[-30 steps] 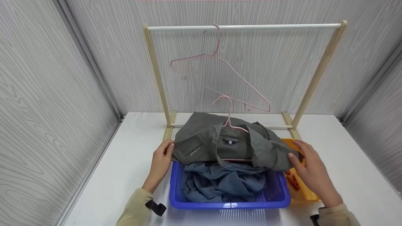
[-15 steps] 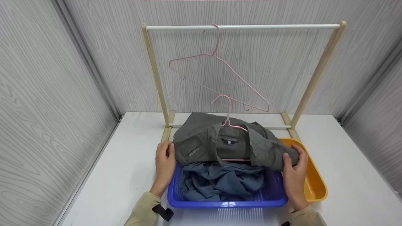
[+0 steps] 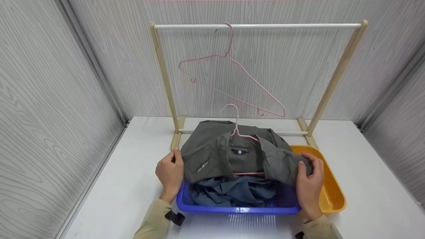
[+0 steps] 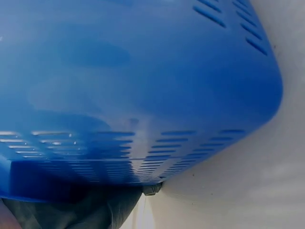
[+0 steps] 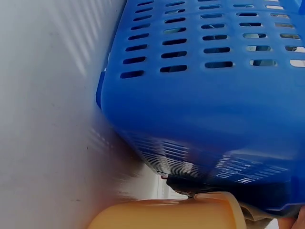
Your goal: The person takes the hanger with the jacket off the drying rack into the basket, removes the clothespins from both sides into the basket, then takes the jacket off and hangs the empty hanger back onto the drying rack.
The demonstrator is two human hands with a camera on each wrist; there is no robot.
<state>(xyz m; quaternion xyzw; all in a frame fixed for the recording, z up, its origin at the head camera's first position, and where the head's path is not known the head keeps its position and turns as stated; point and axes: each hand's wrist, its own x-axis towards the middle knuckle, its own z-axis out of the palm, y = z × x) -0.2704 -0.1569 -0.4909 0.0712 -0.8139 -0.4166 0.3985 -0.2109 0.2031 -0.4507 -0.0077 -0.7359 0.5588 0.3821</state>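
Nearest, two beige sleeves point(image 3: 154, 217) reach in, a black strap point(image 3: 175, 217) showing at the left cuff. Between them a blue basket point(image 3: 242, 209) stands on the white surface point(image 3: 129, 189), its walls slotted in both wrist views. Dark blue cloth point(image 3: 237, 192) lies crumpled inside it. The left hand point(image 3: 170, 172) pinches one side edge of a grey shirt point(image 3: 212, 151); the right hand point(image 3: 310, 182) grips the opposite side, thumb on top and fingers curled over the far edge. The shirt is spread across the back of the basket, above the blue cloth. A pink hanger point(image 3: 236, 130) sits in it, hook up out of the collar, lower bar showing in the neck opening. Just right of the basket is a yellow box point(image 3: 335, 196), partly behind the right hand. Farther back stands a rack point(image 3: 282, 26) with wooden posts and a white rail, where a second hanger point(image 3: 228, 54) hangs, tilted, before a wood-patterned wall point(image 3: 308, 66).
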